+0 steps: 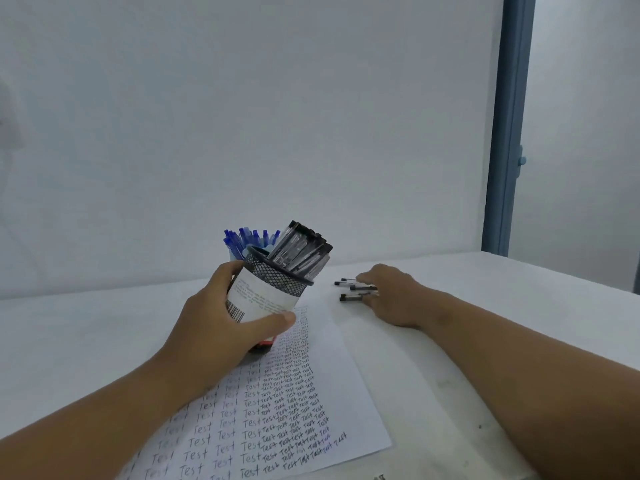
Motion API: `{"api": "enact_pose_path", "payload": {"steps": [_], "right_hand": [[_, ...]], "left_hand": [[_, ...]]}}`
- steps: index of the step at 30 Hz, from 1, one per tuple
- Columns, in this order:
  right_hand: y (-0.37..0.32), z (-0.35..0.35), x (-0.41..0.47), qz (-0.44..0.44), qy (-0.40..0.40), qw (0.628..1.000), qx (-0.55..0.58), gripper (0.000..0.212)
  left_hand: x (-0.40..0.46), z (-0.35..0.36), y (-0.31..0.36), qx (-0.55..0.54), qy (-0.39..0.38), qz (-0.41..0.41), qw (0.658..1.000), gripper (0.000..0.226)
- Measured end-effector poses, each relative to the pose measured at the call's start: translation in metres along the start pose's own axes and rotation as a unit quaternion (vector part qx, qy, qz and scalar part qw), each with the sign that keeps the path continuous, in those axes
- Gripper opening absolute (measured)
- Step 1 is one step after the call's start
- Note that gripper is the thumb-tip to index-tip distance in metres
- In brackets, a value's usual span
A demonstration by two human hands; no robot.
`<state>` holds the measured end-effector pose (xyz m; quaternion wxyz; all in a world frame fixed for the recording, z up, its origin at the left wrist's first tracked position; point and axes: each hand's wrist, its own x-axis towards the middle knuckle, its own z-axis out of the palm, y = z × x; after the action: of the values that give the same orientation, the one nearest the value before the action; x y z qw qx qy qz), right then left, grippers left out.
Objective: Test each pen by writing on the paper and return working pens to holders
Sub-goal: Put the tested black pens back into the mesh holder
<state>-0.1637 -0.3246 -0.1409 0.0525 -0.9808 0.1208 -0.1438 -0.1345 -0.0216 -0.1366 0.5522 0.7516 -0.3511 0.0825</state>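
My left hand [221,323] grips a black mesh pen holder [273,289] wrapped in a white label, tilted to the right above the paper [349,403]. Several clear pens with black caps [301,252] stick out of it. Behind it stands a second holder of blue pens [247,239], mostly hidden. The paper is covered with rows of the word "Test". To the right, my right hand [391,294] lies palm down on several loose black-capped pens [353,289] on the table, its fingers over them.
The white table [502,306] runs to a white wall behind. A blue door frame [507,133] stands at the right, beyond the table's far corner.
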Motion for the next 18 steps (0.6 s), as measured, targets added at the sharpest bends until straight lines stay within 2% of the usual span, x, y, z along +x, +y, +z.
{"api": "enact_pose_path", "payload": {"steps": [4,9,13,15,18], "right_hand": [[0.002,-0.001,-0.002,0.004,-0.009,1.0,-0.015,0.021],[0.006,-0.003,-0.004,-0.014,0.01,0.997,0.079,0.007],[0.009,-0.005,-0.007,-0.002,0.02,0.992,0.124,0.013],[0.012,-0.006,-0.007,0.013,0.043,0.988,0.151,0.018],[0.016,-0.012,-0.006,0.02,0.13,0.961,0.243,0.021]], "left_hand": [[0.008,0.01,0.008,0.025,-0.029,0.013,0.999,0.064],[0.033,0.035,0.013,0.063,-0.081,-0.001,0.995,0.067],[0.05,0.061,0.01,0.018,-0.06,-0.032,0.997,0.069],[0.052,0.071,0.006,-0.027,-0.046,-0.059,0.997,0.074],[0.052,0.073,0.001,-0.021,-0.027,-0.055,0.998,0.071]]}}
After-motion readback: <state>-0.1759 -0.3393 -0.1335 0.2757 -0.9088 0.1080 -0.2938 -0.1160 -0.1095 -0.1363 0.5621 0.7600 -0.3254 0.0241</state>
